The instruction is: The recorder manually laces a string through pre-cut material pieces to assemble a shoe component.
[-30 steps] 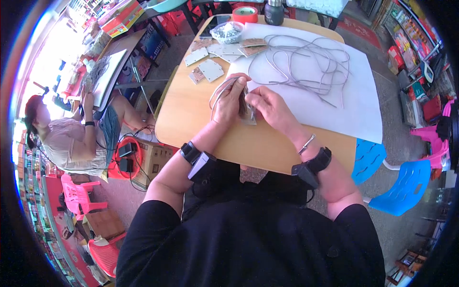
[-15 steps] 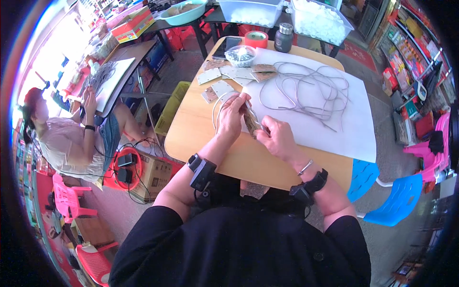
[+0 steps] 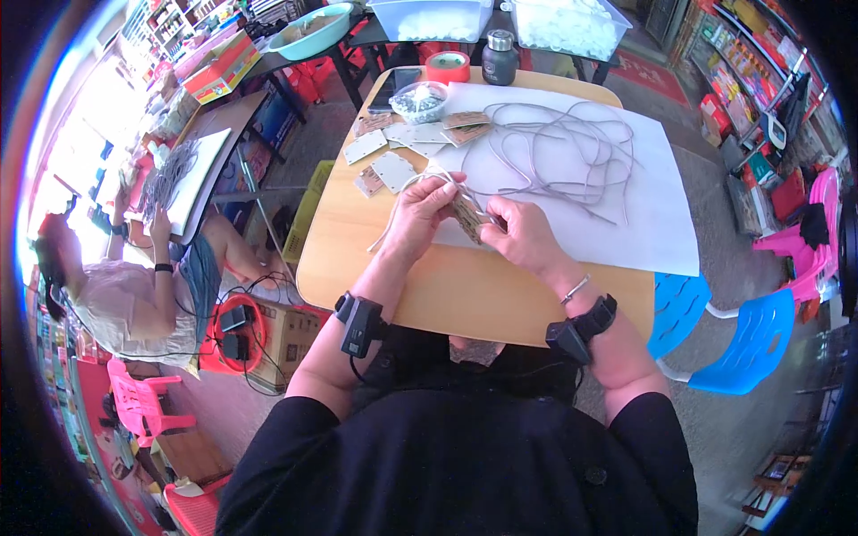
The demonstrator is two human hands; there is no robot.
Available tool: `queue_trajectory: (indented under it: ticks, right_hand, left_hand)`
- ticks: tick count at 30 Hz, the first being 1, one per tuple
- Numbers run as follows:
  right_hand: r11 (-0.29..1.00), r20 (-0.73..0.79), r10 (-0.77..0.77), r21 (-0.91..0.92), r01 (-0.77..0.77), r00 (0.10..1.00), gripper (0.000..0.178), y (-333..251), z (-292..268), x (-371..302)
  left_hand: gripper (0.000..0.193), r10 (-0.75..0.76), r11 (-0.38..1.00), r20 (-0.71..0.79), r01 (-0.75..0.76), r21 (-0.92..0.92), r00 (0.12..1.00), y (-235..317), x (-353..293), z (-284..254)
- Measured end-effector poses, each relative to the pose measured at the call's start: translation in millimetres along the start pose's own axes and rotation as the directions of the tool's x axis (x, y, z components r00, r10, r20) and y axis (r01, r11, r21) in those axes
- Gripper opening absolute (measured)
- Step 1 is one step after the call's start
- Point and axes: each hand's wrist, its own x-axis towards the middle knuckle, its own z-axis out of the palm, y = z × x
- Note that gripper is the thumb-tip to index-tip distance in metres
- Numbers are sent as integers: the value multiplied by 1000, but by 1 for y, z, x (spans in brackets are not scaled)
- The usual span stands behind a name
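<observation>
Over the table's near part, my left hand (image 3: 416, 217) is closed, its thumb and fingertips pinching a thin pale cord (image 3: 390, 223) at the upper end of a small brown-patterned flat piece (image 3: 467, 220). A length of that cord loops out past the left wrist. My right hand (image 3: 525, 238) grips the lower right edge of the same piece between thumb and fingers. Whether the cord passes through a hole is hidden by the fingers. Just beyond the hands lie several white and brown flat pieces with small holes (image 3: 393, 170). Loose grey cords (image 3: 572, 152) lie tangled on a white sheet (image 3: 657, 237).
On the wooden table (image 3: 331, 259) stand a clear bowl of small items (image 3: 418, 104), a red tape roll (image 3: 447, 67), a dark bottle (image 3: 500, 59) and a phone (image 3: 384, 96). A co-worker (image 3: 125, 295) sits at the left table. Blue chair (image 3: 746, 348) at right.
The view has shifted slightly. My left hand has drawn the cord, whose loop now hangs lower by the wrist. Both hands still grip the brown piece.
</observation>
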Motion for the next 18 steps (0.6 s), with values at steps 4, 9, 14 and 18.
queue_trajectory:
  ticks: [4, 9, 14, 18]
  right_hand:
    - [998, 78, 47, -55, -43, 996, 24, -2, -2, 1]
    - [994, -36, 35, 104, -31, 999, 34, 3, 3, 0]
    - [997, -79, -55, -50, 51, 995, 26, -3, 5, -1]
    - [924, -145, -349, -221, 313, 926, 20, -13, 11, -3]
  left_hand:
    - [12, 26, 998, -19, -24, 56, 999, -2, -1, -6]
    - [11, 93, 991, -92, -101, -85, 991, 1, 0, -5]
    - [15, 102, 994, -91, -106, -41, 991, 4, -1, -3]
    - [19, 102, 995, -155, -100, 22, 983, 2, 1, 9]
